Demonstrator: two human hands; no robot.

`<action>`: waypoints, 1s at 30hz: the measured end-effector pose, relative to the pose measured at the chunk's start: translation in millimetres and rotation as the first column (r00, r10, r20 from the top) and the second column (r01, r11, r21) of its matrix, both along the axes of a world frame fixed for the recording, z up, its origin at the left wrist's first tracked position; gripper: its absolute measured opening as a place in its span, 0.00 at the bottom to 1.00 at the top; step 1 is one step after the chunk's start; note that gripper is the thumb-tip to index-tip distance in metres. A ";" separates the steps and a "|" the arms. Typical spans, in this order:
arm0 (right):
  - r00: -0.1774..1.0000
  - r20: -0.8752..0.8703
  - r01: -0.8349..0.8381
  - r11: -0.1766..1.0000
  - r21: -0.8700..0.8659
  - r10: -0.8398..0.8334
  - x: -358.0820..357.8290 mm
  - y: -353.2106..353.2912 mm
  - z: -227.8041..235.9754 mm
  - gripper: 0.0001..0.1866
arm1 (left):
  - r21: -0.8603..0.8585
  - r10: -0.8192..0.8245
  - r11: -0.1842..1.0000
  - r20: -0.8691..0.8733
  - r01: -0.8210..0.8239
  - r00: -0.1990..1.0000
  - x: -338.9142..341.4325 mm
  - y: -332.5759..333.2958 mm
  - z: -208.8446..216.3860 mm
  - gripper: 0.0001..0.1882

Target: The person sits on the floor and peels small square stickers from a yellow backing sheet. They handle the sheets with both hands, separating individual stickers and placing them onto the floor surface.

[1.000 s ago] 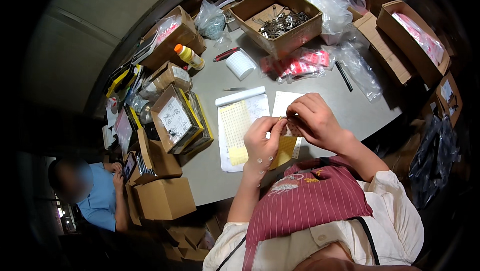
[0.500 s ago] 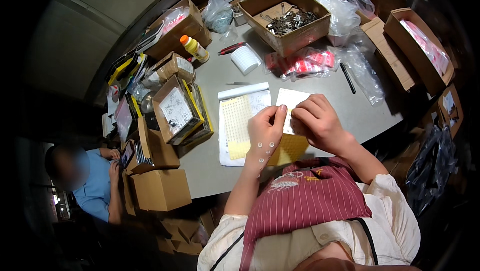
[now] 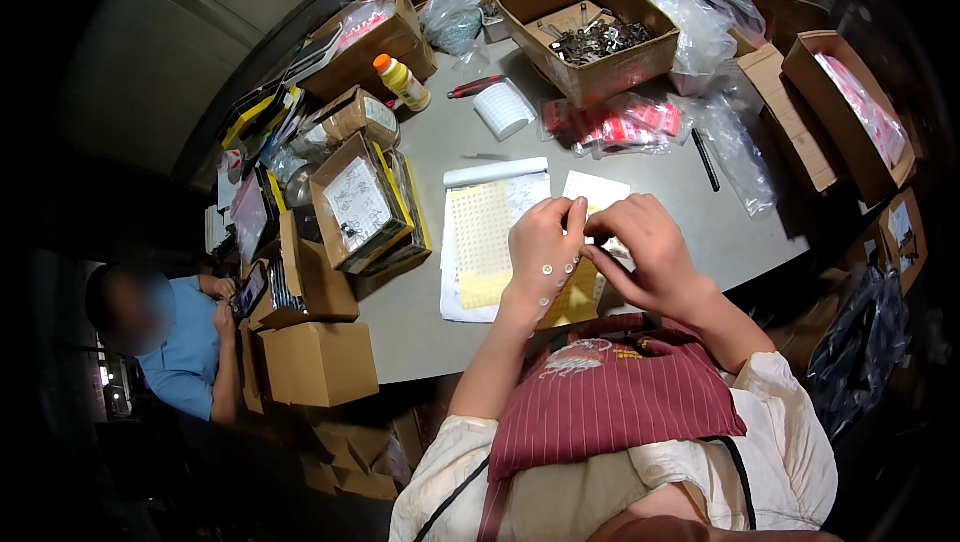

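Sticker sheet [image 3: 483,242] beside hands [image 3: 590,247]

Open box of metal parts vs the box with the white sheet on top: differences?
The box of metal parts stands at the table's far side, open, with dark metal pieces loose inside. The box with the white sheet sits on the left, tilted, yellow-edged, its top covered by the sheet. Both are brown cardboard.

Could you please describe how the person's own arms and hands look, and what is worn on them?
Both hands, the left hand and the right hand, are bare, with no gloves. Several small round pale dots, perhaps stickers, sit on the back of the left hand and its wrist. The forearms are bare too. Cream sleeves cover only the upper arms. I see no watch or ring.
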State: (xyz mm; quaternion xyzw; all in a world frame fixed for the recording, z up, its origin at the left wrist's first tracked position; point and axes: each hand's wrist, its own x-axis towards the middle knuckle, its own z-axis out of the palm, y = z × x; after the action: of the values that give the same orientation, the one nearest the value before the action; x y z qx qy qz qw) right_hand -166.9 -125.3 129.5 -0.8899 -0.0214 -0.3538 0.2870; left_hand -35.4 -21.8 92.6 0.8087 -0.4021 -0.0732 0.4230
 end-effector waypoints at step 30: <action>0.966 0.031 0.259 0.947 -0.188 -0.258 15.9 -20.7 -30.1 0.11 | -0.044 -0.114 0.993 -0.151 0.108 0.982 -7.7 2.9 0.0 0.10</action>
State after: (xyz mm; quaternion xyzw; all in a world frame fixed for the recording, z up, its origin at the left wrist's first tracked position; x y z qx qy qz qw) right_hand -151.0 -146.1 99.3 -0.9074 0.0606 -0.3874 0.1516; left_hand -43.2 -19.0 92.6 0.7695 -0.4141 -0.1515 0.4621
